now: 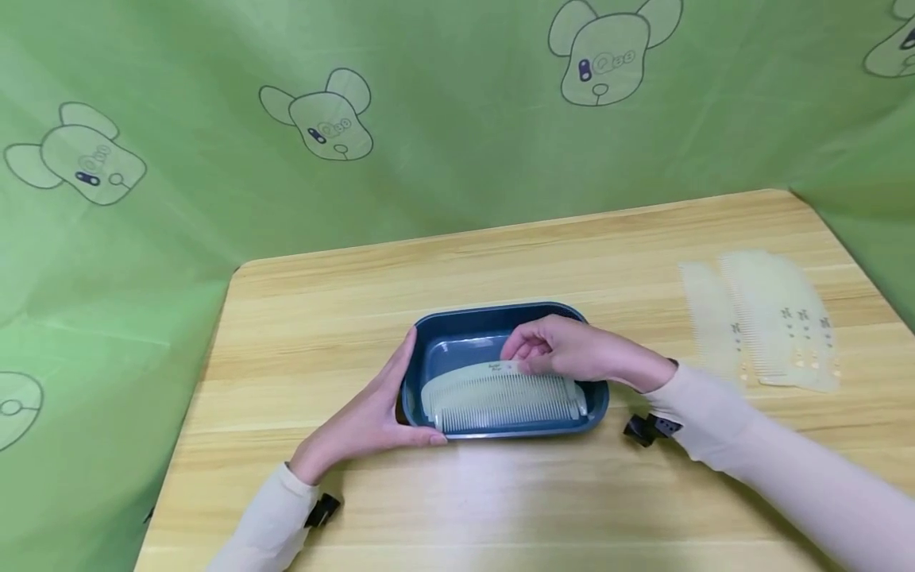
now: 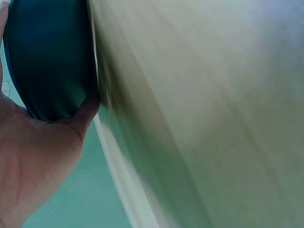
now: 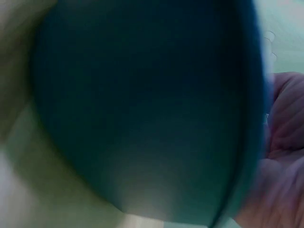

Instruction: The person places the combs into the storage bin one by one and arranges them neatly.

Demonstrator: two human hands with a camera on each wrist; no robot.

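Note:
In the head view a dark blue rectangular tray (image 1: 457,347) sits on the table. My left hand (image 1: 368,417) holds its left end, fingers along the side and thumb at the front wall; the left wrist view shows this thumb (image 2: 88,111) against the tray. My right hand (image 1: 575,349) reaches in over the right part of the tray and pinches the top edge of a pale green comb (image 1: 500,393). The comb's teeth point toward the front wall, and another comb's edge shows behind it. In the right wrist view the tray wall (image 3: 142,104) hides most of the right hand (image 3: 289,128).
Several more pale combs (image 1: 775,318) lie overlapping on the right side of the wooden table (image 1: 500,508). A green cloth (image 1: 457,119) with printed animal heads hangs behind the table and along its sides. Both wrists carry small black devices.

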